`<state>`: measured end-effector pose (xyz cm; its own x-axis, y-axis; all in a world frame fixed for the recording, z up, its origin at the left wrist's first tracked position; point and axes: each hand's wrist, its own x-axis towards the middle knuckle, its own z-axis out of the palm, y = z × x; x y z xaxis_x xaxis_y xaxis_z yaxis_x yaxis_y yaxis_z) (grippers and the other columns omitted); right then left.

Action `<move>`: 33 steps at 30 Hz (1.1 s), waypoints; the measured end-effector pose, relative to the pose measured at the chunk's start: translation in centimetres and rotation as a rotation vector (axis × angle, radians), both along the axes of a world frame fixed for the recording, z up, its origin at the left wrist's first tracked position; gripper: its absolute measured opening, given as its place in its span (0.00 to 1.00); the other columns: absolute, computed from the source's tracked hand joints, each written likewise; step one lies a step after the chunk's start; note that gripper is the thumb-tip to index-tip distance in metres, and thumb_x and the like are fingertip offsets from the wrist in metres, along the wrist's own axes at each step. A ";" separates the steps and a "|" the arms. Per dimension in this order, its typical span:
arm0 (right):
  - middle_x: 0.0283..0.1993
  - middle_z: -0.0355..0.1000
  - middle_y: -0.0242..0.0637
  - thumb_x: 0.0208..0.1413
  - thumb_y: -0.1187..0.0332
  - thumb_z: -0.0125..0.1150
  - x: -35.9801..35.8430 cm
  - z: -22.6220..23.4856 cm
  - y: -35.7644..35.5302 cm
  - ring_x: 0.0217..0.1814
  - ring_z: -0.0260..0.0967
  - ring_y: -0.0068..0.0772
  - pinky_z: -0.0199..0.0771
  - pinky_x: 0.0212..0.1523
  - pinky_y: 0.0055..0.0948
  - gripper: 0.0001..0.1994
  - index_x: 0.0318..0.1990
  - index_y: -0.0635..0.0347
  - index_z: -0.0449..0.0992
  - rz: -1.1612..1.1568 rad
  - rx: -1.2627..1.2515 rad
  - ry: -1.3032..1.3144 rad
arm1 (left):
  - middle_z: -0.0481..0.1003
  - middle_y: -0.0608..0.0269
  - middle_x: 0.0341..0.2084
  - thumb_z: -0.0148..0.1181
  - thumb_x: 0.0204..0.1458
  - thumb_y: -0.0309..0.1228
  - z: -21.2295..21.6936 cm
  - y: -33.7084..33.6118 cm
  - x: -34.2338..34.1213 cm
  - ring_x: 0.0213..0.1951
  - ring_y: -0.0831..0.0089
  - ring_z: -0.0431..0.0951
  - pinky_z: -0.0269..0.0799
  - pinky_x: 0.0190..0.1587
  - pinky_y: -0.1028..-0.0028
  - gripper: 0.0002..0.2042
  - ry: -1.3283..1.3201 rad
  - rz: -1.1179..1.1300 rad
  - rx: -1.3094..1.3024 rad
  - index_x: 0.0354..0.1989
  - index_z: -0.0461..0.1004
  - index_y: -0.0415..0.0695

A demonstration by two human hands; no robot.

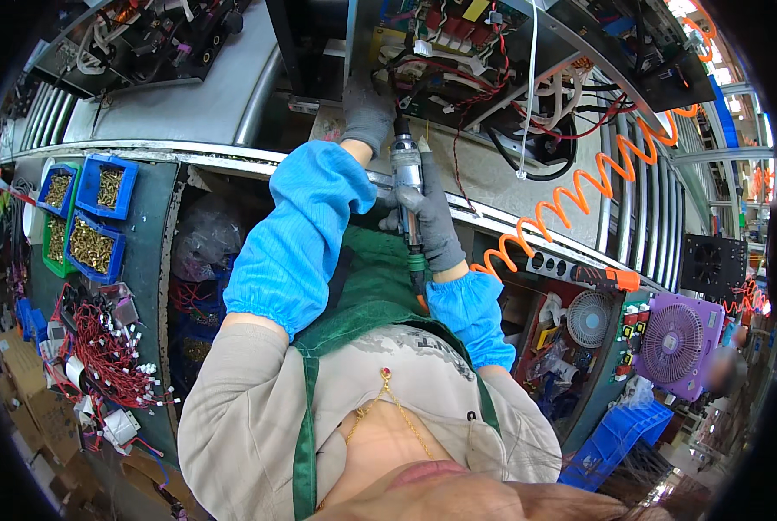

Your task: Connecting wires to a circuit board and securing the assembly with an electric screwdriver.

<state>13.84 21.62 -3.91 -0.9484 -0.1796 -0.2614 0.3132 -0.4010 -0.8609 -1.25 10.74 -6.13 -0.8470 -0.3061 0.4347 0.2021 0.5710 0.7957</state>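
1. Closest to the camera, at the lower edge, the person's beige top and green apron (367,295) fill the view, with a thin gold chain lying at the neck.
2. Just beyond, both forearms rise in blue sleeve covers; the left sleeve cover (297,234) is long and wide, the right one sits short at the wrist.
3. At mid-height, the right hand (432,221), in a grey glove, is wrapped tight around the body of a pneumatic screwdriver (407,178), which stands nearly upright with its tip pointing up into the chassis.
4. An orange coiled air hose (571,204) runs from below that tool up and away to the right.
5. Slightly farther, the left hand (368,117), also grey-gloved, rests on the edge of the open metal chassis (458,61), just beside the tool tip; whether it pinches anything cannot be told.
6. Inside the chassis lie circuit boards and red, black and white wires.
7. Off to the left, blue bins (106,187) hold brass-coloured screws, with a bundle of red wire leads (102,356) below them.
8. Far right, a purple fan (673,343) stands near a smaller white one.
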 end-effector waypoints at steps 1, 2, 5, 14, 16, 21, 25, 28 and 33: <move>0.38 0.61 0.39 0.41 0.67 0.61 0.0 -0.2 -0.1 0.30 0.64 0.28 0.77 0.23 0.31 0.45 0.66 0.40 0.41 -0.013 0.015 0.003 | 0.72 0.42 0.34 0.52 0.46 0.28 0.1 0.0 -0.1 0.40 0.46 0.71 0.68 0.41 0.59 0.13 -0.063 -0.007 -0.006 0.41 0.68 0.38; 0.38 0.61 0.39 0.41 0.67 0.61 0.0 -0.4 -0.3 0.30 0.64 0.28 0.77 0.23 0.31 0.45 0.66 0.40 0.41 -0.012 0.014 0.003 | 0.72 0.42 0.34 0.52 0.46 0.28 0.2 -0.1 -0.2 0.40 0.47 0.71 0.68 0.41 0.59 0.13 -0.125 -0.014 -0.013 0.42 0.68 0.39; 0.42 0.62 0.45 0.41 0.68 0.61 0.0 -0.7 -0.8 0.30 0.69 0.35 0.79 0.23 0.36 0.46 0.66 0.43 0.38 -0.020 -0.019 0.036 | 0.72 0.42 0.35 0.52 0.46 0.30 0.5 -0.3 -0.6 0.40 0.49 0.72 0.69 0.42 0.60 0.14 -0.096 -0.062 -0.143 0.43 0.68 0.41; 0.41 0.62 0.43 0.41 0.68 0.60 0.1 -1.4 -1.6 0.29 0.67 0.32 0.79 0.24 0.34 0.46 0.66 0.42 0.38 -0.061 -0.140 0.068 | 0.73 0.47 0.33 0.51 0.46 0.33 2.0 -0.3 -2.9 0.38 0.54 0.73 0.70 0.39 0.60 0.10 -0.188 -0.187 -0.516 0.33 0.73 0.42; 0.41 0.62 0.42 0.41 0.67 0.60 0.3 -1.3 -1.7 0.30 0.67 0.30 0.79 0.24 0.32 0.45 0.66 0.41 0.39 -0.061 -0.056 0.033 | 0.74 0.47 0.33 0.50 0.46 0.31 1.9 -0.4 -2.8 0.37 0.53 0.74 0.71 0.39 0.61 0.10 -0.201 -0.163 -0.587 0.36 0.72 0.43; 0.49 0.61 0.42 0.41 0.69 0.61 0.6 -1.0 -1.3 0.33 0.66 0.27 0.76 0.24 0.25 0.46 0.67 0.42 0.40 -0.072 0.007 0.053 | 0.72 0.46 0.32 0.49 0.47 0.32 2.6 -0.3 -2.7 0.39 0.53 0.72 0.68 0.42 0.60 0.10 -0.106 -0.145 -0.569 0.33 0.72 0.40; 0.49 0.61 0.43 0.41 0.70 0.61 0.4 -1.1 -1.3 0.34 0.66 0.29 0.77 0.25 0.28 0.46 0.67 0.42 0.40 -0.063 0.007 0.077 | 0.72 0.46 0.34 0.48 0.48 0.33 2.1 -1.4 -3.4 0.36 0.50 0.72 0.70 0.39 0.59 0.11 0.057 -0.182 -0.565 0.34 0.71 0.40; 0.44 0.62 0.45 0.41 0.71 0.60 0.1 -2.5 -0.8 0.33 0.68 0.32 0.79 0.26 0.34 0.45 0.66 0.41 0.40 -0.032 -0.219 0.050 | 0.73 0.46 0.34 0.48 0.47 0.32 3.0 -1.2 -2.9 0.36 0.49 0.73 0.70 0.39 0.59 0.10 -0.086 -0.234 -0.583 0.34 0.71 0.40; 0.34 0.63 0.46 0.43 0.69 0.58 -0.2 -3.3 -0.7 0.28 0.69 0.36 0.80 0.25 0.42 0.43 0.66 0.38 0.40 0.048 -0.586 0.054 | 0.74 0.48 0.35 0.47 0.48 0.28 1.8 -1.7 -2.4 0.36 0.53 0.76 0.74 0.36 0.61 0.11 -0.124 -0.149 -0.689 0.41 0.69 0.45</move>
<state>13.68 20.93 -7.23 -0.9449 -0.3223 -0.0575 0.3045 -0.8010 -0.5155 -3.68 9.04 -4.34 -0.9141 0.1265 0.3853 0.2487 0.9253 0.2863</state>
